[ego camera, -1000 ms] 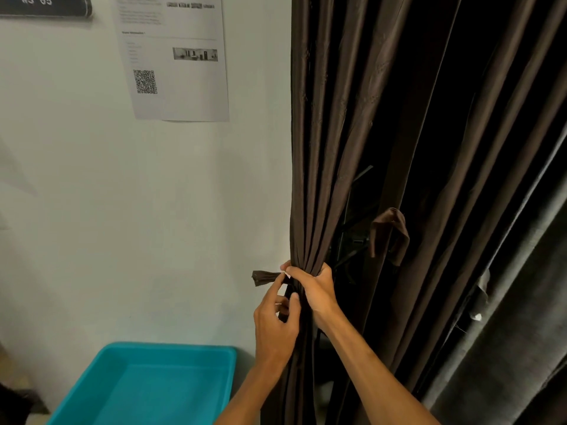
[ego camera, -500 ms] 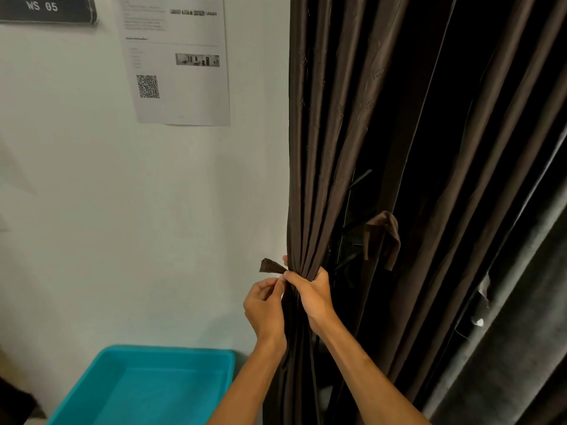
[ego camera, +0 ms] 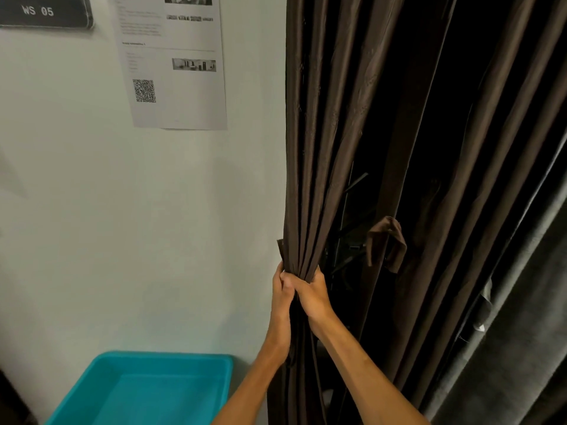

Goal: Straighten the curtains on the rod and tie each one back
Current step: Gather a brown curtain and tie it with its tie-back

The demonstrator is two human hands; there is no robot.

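A dark brown curtain [ego camera: 325,133] hangs beside the white wall, its folds gathered into a tight bunch at waist height. My right hand [ego camera: 311,294] grips that bunch from the front right. My left hand [ego camera: 280,289] presses against it from the left, fingers closed on a brown tie-back strip [ego camera: 280,251] whose end sticks up along the curtain's left edge. A second brown curtain [ego camera: 478,179] hangs to the right, with a loose brown tie-back loop [ego camera: 388,243] dangling in front of it. The rod is out of view.
A teal plastic tub [ego camera: 147,391] stands on the floor at lower left, close to my left forearm. A printed sheet with a QR code [ego camera: 175,65] and a black "WS 05" sign [ego camera: 43,10] hang on the wall. Grey fabric [ego camera: 521,348] fills the lower right.
Both hands rose slightly and closed together on the gathered curtain. The tie-back end, which stuck out to the left, now lies upright against the curtain's edge.
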